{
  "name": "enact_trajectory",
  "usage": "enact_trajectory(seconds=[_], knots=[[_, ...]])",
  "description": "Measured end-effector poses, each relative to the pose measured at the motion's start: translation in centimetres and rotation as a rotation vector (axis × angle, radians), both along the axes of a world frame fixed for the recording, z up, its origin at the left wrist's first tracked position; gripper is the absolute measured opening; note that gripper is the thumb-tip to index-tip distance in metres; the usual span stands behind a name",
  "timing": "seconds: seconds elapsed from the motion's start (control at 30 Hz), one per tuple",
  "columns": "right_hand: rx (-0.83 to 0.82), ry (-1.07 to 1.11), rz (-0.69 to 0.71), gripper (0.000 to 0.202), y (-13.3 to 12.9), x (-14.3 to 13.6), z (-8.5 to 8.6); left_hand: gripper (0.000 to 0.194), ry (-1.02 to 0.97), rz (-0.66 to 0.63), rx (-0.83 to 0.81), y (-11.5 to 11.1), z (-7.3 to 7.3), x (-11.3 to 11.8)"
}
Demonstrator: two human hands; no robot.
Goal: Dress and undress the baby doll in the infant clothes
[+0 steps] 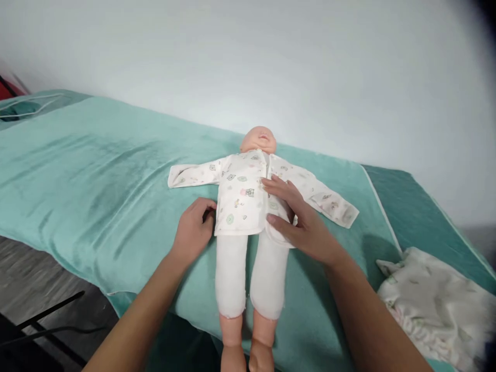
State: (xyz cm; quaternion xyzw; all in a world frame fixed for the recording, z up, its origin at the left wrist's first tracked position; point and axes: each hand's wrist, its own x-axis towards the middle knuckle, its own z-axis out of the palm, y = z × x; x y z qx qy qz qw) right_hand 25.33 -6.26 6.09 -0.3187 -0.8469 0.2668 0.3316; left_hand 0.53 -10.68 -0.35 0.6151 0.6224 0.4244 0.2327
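Note:
A baby doll [260, 138] lies on its back, its head toward the wall and its feet toward me. It wears a white baby jacket [242, 191] with small printed animals, and white padding covers its legs. Both sleeves lie spread to the sides. At the jacket's left side edge, my left hand [196, 227] is closed, its curled fingertips pinching the cloth. My right hand [300, 219] is open over the other front panel, fingers stretched across it and the thumb apart near the lower hem.
The doll lies on a teal cover [116, 170] over a bed against a pale wall [232, 62]. A crumpled printed white cloth [434, 299] with a gathered edge lies at the lower right. Dark bars and a cable [70, 329] are at the lower left above the grey floor.

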Motion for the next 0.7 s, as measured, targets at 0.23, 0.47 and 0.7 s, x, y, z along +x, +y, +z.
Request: enact_trajectory(seconds=[0.23, 0.47, 0.7], knots=[[-0.071, 0.285, -0.331, 0.045, -2.9, 1.6, -3.3, 0.020, 0.374, -0.195, 0.026, -1.5, 0.1, -0.6], [-0.134, 0.055, -0.665, 0.060, -6.5, 4.0, -6.4, 0.004, 0.395, -0.193, 0.073, -1.7, -0.5, -1.0], [0.000, -0.119, -0.642, 0.031, -6.7, 1.4, -5.4, 0.011, 0.468, -0.189, 0.163, -1.8, -1.0, -1.0]])
